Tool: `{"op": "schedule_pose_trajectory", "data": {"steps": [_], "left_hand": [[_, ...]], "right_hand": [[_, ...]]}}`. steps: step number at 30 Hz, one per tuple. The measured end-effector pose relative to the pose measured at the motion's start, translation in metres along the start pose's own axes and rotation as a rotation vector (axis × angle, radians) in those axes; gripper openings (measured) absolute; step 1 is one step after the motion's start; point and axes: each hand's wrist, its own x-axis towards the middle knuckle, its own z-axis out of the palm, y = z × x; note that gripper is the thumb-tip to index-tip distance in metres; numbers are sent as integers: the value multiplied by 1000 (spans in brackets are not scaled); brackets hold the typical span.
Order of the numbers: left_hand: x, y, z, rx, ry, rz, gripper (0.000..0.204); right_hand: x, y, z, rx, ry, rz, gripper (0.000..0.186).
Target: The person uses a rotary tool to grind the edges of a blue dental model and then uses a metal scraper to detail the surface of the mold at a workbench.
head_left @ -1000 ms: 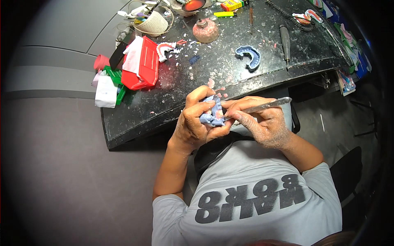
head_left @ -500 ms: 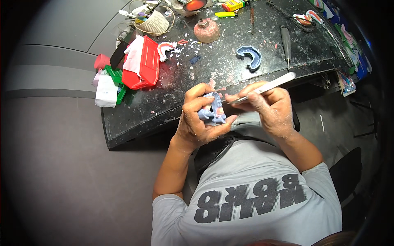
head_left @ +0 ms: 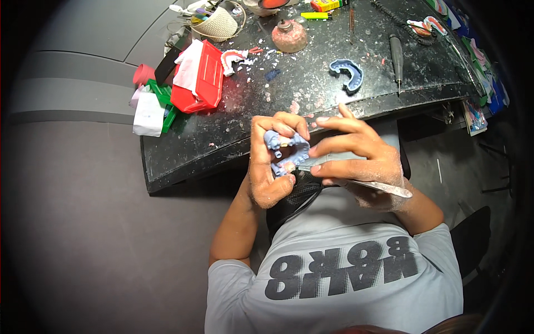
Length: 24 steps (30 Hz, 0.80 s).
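Observation:
A blue-grey dental model [head_left: 301,149], arch-shaped with patches of pink and pale teeth, sits in my left hand [head_left: 262,181]. The fingers curl over its far side, and the thumb presses at its near end. To its right is my right hand [head_left: 367,156], dusted white, with its fingertips close beside the model. A slim metal wax knife [head_left: 386,188] runs under the fingers of that hand, its broad end sticking out to the right past the wrist. The tip of the knife is hidden. Both hands are over my lap, in front of the bench edge.
On the black workbench [head_left: 245,125] lies a blue horseshoe-shaped piece [head_left: 356,77]. A grey pen-shaped handpiece [head_left: 396,58] is to its right. A red box [head_left: 210,78], a pink-and-white denture model [head_left: 228,60] and a round pink-crusted burner [head_left: 289,37] stand further left, among white crumbs.
The model has been turned in my left hand, so its arch now faces up. My right hand has opened out, and the knife has swung from pointing up-right to lying low under the fingers.

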Motion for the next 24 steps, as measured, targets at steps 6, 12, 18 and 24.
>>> {"op": "schedule_pose_trajectory", "data": {"steps": [6,12,18,24], "left_hand": [[2,0,2,-26,-43,0,63],[0,3,7,9,-13,-62,64],[0,5,7,9,-2,-90,65],[1,1,6,-50,-28,-97,67]], "right_hand": [[2,0,12,-12,11,50,18],[0,2,15,-22,14,22,20],[1,2,14,-8,-4,45,20],[-1,5,14,24,-2,71,20]]}}
